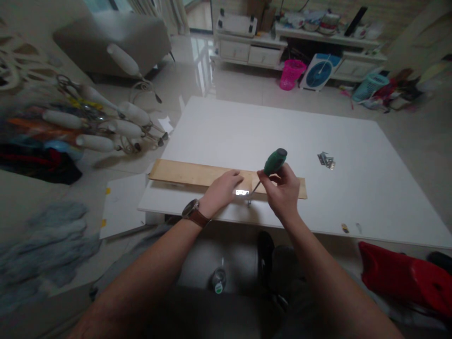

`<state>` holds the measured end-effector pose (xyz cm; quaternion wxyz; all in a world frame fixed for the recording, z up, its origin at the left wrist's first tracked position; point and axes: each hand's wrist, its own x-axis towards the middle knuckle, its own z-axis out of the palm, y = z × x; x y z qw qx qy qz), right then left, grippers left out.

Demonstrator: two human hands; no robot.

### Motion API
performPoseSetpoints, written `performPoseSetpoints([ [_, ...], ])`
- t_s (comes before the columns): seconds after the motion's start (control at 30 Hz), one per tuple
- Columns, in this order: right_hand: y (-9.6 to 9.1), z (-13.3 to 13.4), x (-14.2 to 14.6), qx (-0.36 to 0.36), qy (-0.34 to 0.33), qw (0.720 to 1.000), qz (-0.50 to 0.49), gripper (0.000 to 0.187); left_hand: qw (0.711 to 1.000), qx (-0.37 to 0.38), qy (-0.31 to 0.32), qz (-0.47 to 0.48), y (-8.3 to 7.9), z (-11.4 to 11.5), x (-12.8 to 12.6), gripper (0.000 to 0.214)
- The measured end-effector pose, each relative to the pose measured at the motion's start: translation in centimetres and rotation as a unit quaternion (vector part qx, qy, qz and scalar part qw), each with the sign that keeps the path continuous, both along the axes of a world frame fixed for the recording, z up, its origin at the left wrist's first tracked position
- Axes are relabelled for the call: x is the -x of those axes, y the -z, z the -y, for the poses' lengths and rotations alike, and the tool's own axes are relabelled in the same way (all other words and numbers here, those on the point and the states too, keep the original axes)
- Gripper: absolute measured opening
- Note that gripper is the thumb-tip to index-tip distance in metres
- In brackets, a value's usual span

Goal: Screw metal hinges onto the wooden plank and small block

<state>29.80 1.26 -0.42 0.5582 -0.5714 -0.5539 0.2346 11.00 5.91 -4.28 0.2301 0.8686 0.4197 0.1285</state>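
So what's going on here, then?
A person is working at a white tabletop. The right hand grips a green-handled screwdriver, its shaft slanting down toward a small metal plate by the near edge of a wooden board; contact is hard to make out. The left hand rests on the board beside the plate. More metal pieces lie piled to the right.

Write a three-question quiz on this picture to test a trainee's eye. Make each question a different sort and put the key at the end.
1. Which of the person's hands holds the green-handled screwdriver?

2. True or false: the watch is worn on the right wrist.

3. Where does the small heap of metal pieces lie?
A) On the wooden board
B) On the white surface
C) On the floor

Key:
1. The right hand.
2. False; it is on the left one.
3. B.
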Motion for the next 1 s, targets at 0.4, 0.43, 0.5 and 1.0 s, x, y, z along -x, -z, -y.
performPoseSetpoints([
  [0.4,0.01,0.0,-0.01,-0.008,-0.006,1.0,-0.01,0.017,1.0,0.0,0.002,0.006,-0.18,0.08,0.02,0.031],
  [0.43,0.02,0.0,-0.01,-0.01,-0.005,1.0,-0.01,0.017,1.0,0.0,0.002,0.007,-0.17,0.07,0.01,0.031],
  [0.5,0.04,0.01,-0.03,-0.009,-0.004,1.0,-0.009,0.017,1.0,0.0,0.001,0.008,-0.13,0.06,0.03,0.031],
  [1.0,-0.08,0.0,0.03,-0.008,-0.002,1.0,-0.005,0.017,1.0,0.009,-0.004,0.007,-0.13,0.06,-0.08,0.032],
])
